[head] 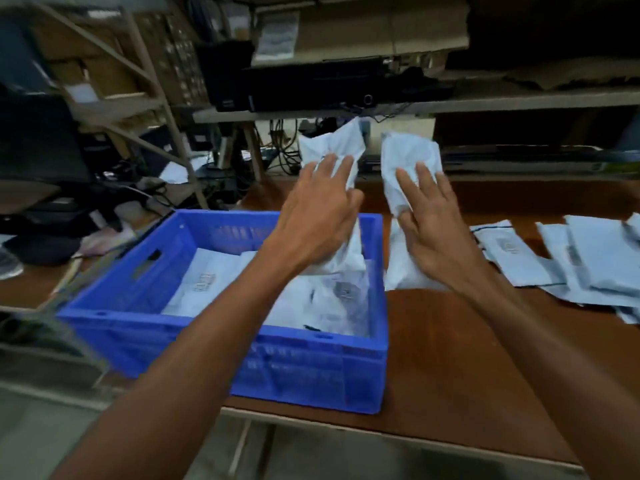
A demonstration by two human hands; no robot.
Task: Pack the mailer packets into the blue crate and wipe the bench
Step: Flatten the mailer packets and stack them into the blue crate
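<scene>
Both grips on upright packets (pixel 332 150)

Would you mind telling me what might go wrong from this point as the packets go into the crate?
The packet in the right hand hangs over the bare bench, beside the blue crate, so it may drop outside. The packet in the left hand is only partly over the rim and could catch on it. The loose packets at the right lie near the bench edge and might slide off.
</scene>
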